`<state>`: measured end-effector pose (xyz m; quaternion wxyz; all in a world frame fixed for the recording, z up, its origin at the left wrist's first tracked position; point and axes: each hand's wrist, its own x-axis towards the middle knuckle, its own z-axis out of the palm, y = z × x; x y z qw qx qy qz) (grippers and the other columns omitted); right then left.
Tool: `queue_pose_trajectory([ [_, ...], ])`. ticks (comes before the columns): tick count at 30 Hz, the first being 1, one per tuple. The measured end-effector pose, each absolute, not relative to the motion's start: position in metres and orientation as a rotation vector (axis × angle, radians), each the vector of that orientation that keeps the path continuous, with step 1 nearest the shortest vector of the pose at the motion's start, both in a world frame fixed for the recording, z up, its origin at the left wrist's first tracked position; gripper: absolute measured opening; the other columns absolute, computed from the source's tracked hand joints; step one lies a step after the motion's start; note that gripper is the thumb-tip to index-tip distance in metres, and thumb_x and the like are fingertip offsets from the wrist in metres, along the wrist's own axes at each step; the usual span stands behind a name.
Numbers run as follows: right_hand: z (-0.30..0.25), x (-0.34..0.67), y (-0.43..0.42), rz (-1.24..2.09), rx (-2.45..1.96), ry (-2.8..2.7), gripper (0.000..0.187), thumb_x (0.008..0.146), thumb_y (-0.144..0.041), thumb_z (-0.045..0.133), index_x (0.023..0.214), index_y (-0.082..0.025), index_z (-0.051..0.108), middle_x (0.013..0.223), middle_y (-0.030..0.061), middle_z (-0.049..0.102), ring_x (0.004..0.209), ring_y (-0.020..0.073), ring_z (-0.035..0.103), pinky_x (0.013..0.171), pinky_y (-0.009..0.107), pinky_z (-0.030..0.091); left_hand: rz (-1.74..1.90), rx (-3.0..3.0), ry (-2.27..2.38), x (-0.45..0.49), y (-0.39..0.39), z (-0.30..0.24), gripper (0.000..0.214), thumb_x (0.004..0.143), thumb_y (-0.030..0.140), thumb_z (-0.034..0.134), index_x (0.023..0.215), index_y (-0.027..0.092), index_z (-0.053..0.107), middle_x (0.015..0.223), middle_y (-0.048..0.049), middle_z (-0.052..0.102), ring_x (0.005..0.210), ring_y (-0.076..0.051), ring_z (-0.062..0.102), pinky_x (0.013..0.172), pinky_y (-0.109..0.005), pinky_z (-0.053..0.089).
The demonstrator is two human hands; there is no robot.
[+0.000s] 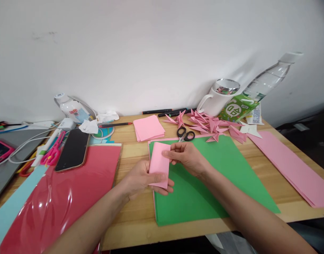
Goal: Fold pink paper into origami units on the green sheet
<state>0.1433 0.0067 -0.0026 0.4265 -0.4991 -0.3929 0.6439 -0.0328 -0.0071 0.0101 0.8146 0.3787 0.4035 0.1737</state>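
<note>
A folded pink paper (160, 158), narrow and upright, is held between my two hands above the green paper sheets (217, 187). My left hand (148, 180) grips its lower part, thumb across the front and fingers behind. At the upper right edge my right hand (187, 155) pinches it between thumb and fingers. Just behind the hands lie black-handled scissors (185, 134), their blades partly hidden. Further back sits a stack of pink square papers (148, 127). Pointed folded pink paper pieces (211, 123) are heaped to the right of it.
Left are a phone (73, 150), pink scissors (53, 150), red paper in clear wrap (79, 190) and a white bottle (73, 107). Along the wall stand a white mug (217, 100), a green carton (238, 107) and a clear bottle (269, 79). Pink strips (294, 169) lie right.
</note>
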Motion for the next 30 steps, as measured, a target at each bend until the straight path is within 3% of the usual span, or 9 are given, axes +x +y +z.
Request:
queue_pose_trajectory([
  [14, -0.0044, 0.1439, 0.0065, 1.603, -1.239, -0.981, 0.032, 0.052, -0.037, 0.083, 0.059, -0.014, 0.061, 0.052, -0.0035, 0.058, 0.045, 0.0055, 0.048, 0.044, 0.020, 0.037, 0.355, 0.791, 0.866, -0.0325, -0.0068, 0.0123, 0.037, 0.061, 0.032, 0.080, 0.086, 0.009, 0.063, 0.075, -0.0137, 0.072, 0.066, -0.023, 0.069, 0.065, -0.036, 0.054],
  [25, -0.0054, 0.1446, 0.0066, 1.589, -1.234, -1.007, 0.034, 0.052, -0.038, 0.083, 0.058, -0.014, 0.060, 0.052, -0.0034, 0.058, 0.045, 0.0056, 0.048, 0.044, 0.020, 0.037, 0.339, 0.773, 0.845, -0.0337, -0.0071, 0.0108, 0.033, 0.064, 0.030, 0.079, 0.084, 0.009, 0.063, 0.074, -0.0133, 0.072, 0.066, -0.022, 0.069, 0.060, -0.031, 0.055],
  [30, 0.0015, 0.1416, 0.0022, 1.549, -1.215, -1.109, 0.037, 0.051, -0.042, 0.082, 0.058, -0.015, 0.057, 0.051, -0.0032, 0.057, 0.044, 0.0062, 0.049, 0.043, 0.019, 0.037, 0.397, 0.875, 0.879, -0.0327, -0.0065, 0.0077, 0.043, 0.065, 0.030, 0.078, 0.100, 0.011, 0.061, 0.083, -0.0131, 0.073, 0.071, -0.022, 0.070, 0.065, -0.033, 0.055],
])
